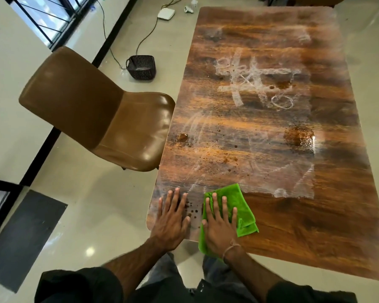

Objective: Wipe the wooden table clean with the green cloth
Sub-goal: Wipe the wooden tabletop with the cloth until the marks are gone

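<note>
The wooden table (282, 215) stretches away from me, marked with white chalk scribbles (254, 82), brown liquid puddles (299, 137) and small dark drops. A folded green cloth (239, 206) lies at the table's near left corner, partly hanging over the front edge. My right hand (220, 224) lies flat on the cloth with straight spread fingers. My left hand (173, 217) rests flat on the bare wood just left of the cloth, fingers straight. Dark drops (193, 212) sit between the two hands.
A brown leather chair (101, 110) stands close to the table's left side. On the floor beyond it are a small black box-shaped device (141, 66) with a cable, a white box (166, 13) and a window (46, 16) at far left.
</note>
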